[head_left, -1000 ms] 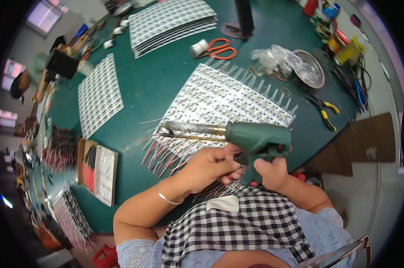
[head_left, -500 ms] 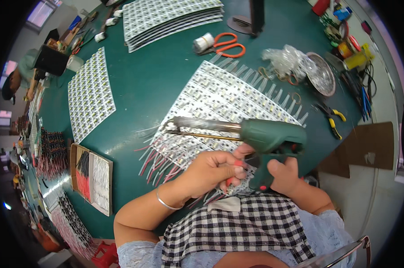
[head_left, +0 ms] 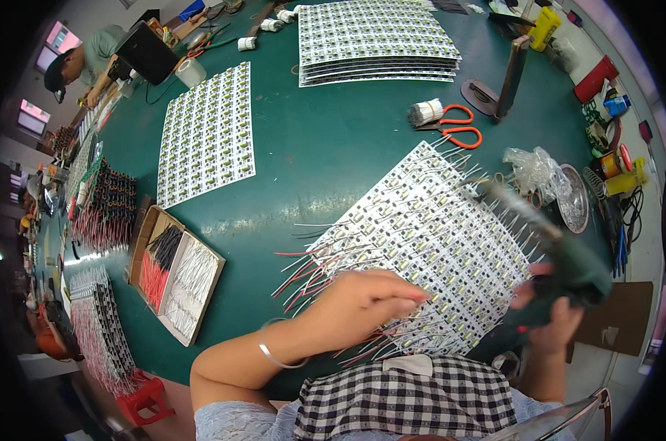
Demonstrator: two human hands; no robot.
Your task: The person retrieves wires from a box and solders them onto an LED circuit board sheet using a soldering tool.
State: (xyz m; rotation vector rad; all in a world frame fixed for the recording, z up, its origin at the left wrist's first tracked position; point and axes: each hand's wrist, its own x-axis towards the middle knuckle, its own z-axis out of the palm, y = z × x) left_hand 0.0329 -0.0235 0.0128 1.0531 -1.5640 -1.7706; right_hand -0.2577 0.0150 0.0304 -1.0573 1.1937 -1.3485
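Note:
A white panel of small circuit boards point(head_left: 428, 235) lies on the green table point(head_left: 325, 147), with red and white wires sticking out of its near edge. My left hand point(head_left: 366, 298) rests on that near edge, fingers together and stretched flat over the wires. My right hand point(head_left: 553, 323) grips a green soldering gun point(head_left: 568, 264) at the panel's right side; the gun is blurred, and its metal tip points up and to the left over the panel.
A second panel point(head_left: 208, 136) lies at the left, a stack of panels point(head_left: 377, 37) at the back. Orange scissors point(head_left: 458, 125) sit beyond the panel. A cardboard tray of wires point(head_left: 175, 272) stands at the left. Tools crowd the right edge. Another person point(head_left: 75, 62) sits far left.
The soldering gun has swung from lying across the panel to the panel's right side. My left hand let go of the gun and now lies flat on the wires. The view shifted.

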